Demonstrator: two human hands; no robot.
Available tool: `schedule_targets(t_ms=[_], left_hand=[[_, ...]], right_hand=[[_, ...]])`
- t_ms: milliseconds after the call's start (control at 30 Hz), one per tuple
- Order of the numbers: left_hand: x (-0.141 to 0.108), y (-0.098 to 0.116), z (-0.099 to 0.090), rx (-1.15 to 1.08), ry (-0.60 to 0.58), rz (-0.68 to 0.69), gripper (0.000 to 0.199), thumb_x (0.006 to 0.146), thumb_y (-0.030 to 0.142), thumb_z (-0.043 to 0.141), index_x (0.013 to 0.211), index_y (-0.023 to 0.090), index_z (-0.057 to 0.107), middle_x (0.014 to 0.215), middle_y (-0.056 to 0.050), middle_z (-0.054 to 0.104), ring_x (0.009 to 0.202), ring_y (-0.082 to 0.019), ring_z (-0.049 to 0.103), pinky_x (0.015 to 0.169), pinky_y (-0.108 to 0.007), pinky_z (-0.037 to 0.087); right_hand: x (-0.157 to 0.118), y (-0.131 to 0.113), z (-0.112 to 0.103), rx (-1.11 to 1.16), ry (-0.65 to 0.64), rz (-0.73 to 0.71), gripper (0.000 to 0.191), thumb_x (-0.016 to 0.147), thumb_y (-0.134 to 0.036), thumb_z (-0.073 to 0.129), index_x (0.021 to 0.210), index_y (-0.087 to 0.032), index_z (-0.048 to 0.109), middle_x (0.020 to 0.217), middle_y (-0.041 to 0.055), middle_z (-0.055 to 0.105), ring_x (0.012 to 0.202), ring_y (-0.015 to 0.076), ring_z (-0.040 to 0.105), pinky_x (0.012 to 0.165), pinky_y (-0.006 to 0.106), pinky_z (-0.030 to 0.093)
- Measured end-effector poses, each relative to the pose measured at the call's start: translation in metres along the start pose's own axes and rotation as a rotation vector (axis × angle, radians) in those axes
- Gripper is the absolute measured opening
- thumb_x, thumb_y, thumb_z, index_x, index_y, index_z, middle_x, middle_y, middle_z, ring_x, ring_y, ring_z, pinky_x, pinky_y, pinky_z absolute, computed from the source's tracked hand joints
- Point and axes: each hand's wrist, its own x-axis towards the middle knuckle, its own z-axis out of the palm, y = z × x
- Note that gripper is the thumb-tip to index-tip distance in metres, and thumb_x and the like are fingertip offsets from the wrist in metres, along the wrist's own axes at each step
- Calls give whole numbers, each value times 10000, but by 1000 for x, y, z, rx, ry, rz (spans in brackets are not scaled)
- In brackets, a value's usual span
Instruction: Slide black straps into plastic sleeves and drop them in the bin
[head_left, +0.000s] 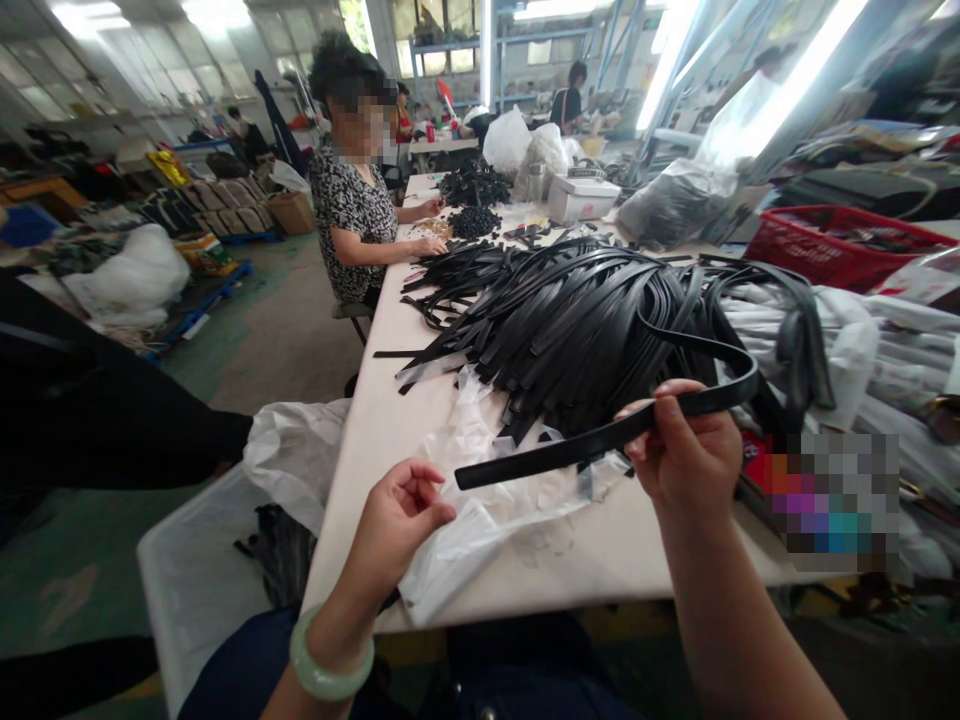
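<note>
Above the white counter, the right hand grips a black belt strap, while the left hand is open and holds nothing (a pale bangle circles its wrist). A heap of black straps covers the counter, a co-worker sits along its far left side, and a red basket stands beyond its right edge.

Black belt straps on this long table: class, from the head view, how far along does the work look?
Done: the straps are separate strips; no finished pile shows. In hand: the right hand holds up one black belt strap; the left hand is open and empty. Left: the large heap of black straps on the white table.
</note>
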Motion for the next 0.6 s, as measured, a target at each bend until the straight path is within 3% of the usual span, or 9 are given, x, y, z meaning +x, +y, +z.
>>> schedule_targets(t_ms=[367, 600], left_hand=[[1, 4, 3, 22, 1, -1, 325, 570, 223, 839, 811, 160, 629, 634, 42, 552, 602, -110, 507, 574, -199, 398], [5, 6, 7, 40, -70, -64, 317, 569, 228, 829, 814, 163, 638, 614, 29, 576, 598, -133, 532, 574, -223, 400]], right_hand=[[0, 3, -6, 5, -57, 24, 204, 847, -299, 711, 952, -209, 561, 703, 22, 733, 376, 109, 591, 352, 182, 476], [10, 3, -19, 13, -200, 210, 247, 839, -340, 713, 972, -217, 544, 704, 27, 710, 384, 150, 611, 328, 230, 489]])
